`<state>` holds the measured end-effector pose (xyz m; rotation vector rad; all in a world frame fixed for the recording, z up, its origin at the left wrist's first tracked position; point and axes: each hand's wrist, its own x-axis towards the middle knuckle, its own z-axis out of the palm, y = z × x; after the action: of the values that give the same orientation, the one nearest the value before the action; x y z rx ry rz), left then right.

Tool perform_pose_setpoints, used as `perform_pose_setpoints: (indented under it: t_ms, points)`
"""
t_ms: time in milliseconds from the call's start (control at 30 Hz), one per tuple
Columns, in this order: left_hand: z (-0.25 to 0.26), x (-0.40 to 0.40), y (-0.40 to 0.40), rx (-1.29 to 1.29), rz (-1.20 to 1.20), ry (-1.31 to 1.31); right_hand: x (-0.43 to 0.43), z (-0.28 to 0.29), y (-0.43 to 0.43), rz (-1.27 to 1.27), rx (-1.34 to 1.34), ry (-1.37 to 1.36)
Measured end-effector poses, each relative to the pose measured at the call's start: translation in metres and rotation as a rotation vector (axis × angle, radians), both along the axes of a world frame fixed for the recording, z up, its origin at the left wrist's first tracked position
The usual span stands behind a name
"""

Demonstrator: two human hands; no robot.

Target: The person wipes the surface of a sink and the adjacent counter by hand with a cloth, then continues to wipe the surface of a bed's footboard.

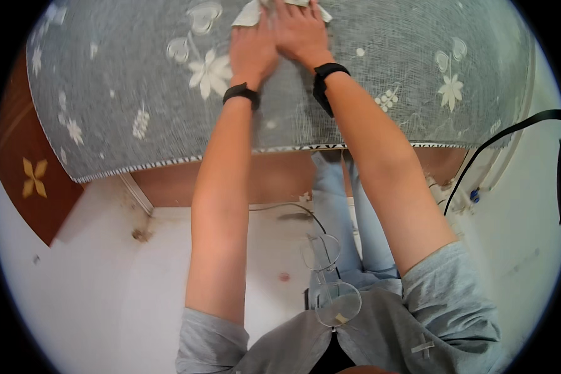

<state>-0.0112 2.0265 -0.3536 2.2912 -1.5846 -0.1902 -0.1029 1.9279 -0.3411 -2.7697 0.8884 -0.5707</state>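
My left hand and my right hand lie side by side at the top edge of the view, arms stretched forward. They hold a white cloth pressed against a grey tablecloth with white flowers, hearts and berries. The cloth's edges stick out on both sides of the fingers. My fingertips and the cloth's far part are cut off or blurred. Each wrist wears a black band.
A dark brown wooden surface with a yellow floral inlay stands left of the table. A black cable curves at the right. Beneath the table edge is a reddish-brown panel. Eyeglasses show low in view, above the pale floor.
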Motion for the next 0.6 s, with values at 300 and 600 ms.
perform_pose_setpoints:
  t_ms: [300,600]
  points:
    - [-0.011,0.071,-0.081,-0.089,-0.096,-0.094,0.058,-0.010,-0.061,-0.233,0.046,-0.095]
    - [-0.014,0.134,-0.151,-0.165,-0.155,-0.096,0.121,-0.012,-0.127,-0.278,0.074,-0.164]
